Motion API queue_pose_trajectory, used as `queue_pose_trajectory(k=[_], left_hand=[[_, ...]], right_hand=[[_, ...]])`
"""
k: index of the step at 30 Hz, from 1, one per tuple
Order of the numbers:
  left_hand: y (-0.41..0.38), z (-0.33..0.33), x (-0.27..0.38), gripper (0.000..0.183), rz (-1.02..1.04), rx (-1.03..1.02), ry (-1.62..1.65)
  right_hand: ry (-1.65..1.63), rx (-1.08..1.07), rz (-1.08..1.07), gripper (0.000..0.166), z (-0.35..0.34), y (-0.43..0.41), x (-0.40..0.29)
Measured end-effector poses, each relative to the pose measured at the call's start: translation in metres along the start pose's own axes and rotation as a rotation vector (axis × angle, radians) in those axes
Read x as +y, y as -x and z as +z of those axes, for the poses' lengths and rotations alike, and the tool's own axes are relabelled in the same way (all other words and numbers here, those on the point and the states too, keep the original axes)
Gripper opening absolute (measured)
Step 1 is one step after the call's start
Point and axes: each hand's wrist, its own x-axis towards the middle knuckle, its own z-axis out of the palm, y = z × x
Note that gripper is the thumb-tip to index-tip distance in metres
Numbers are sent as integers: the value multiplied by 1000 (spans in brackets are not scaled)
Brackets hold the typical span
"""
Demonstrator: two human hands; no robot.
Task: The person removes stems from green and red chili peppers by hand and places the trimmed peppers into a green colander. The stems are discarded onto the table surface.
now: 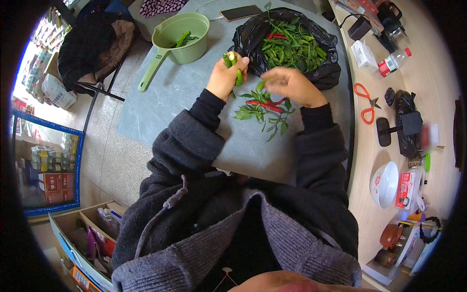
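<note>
My left hand (pixel 227 75) is closed around several green chili peppers (pixel 239 77), some poking out above the fist and some below. My right hand (pixel 292 85), blurred, hovers with curved fingers just beside a green leaf (pixel 261 85); whether it pinches anything is unclear. Below the hands, red chili peppers (pixel 268 106) lie among leafy green sprigs (pixel 250 114) on the grey table (pixel 175 106). Beyond my right hand, a black plastic bag (pixel 251 34) gapes around a heap of green chilies (pixel 292 47) with a few red ones. Left of my hands, a green long-handled strainer (pixel 189 51) contains a few green chilies (pixel 183 39).
A smartphone (pixel 240 13) rests at the table's far edge. Along the right runs a wooden counter (pixel 365 146) with orange-handled scissors (pixel 368 103), a plastic bottle (pixel 394 62) and a white bowl (pixel 384 184). A chair with a dark coat (pixel 85 47) stands at the left.
</note>
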Motion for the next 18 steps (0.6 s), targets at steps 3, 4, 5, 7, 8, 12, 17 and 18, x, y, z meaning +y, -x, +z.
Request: queue_pose_trajectory(k=[3,4,5,7,8,12,17,18], left_hand=[[2,-1,4,24,-57,10,95],[1,0,3,24,-57,4,114],[0,0,3,24,-57,-2,133],[-1,0,2,24,-75,33,155],[-2,1,1,24,-88,44,166],[-6,-6,-5,23,-82,80,150],[-10,-11,-11,23,-45,115,180],[-10,-12,-10,23,-37,125,174]], right_hand=[[214,23,83,32,-19,9,0],[290,212,30,31,-24,5,8],[337,388,-49,27,-27,0,21],[459,513,-94,21,-30,-16,31],[566,462,-127,19,-34,-26,40],[831,269,113,22,-22,-59,45],[1107,451,161,22,0,-73,48],[1134,452,199,23,2,-74,45]])
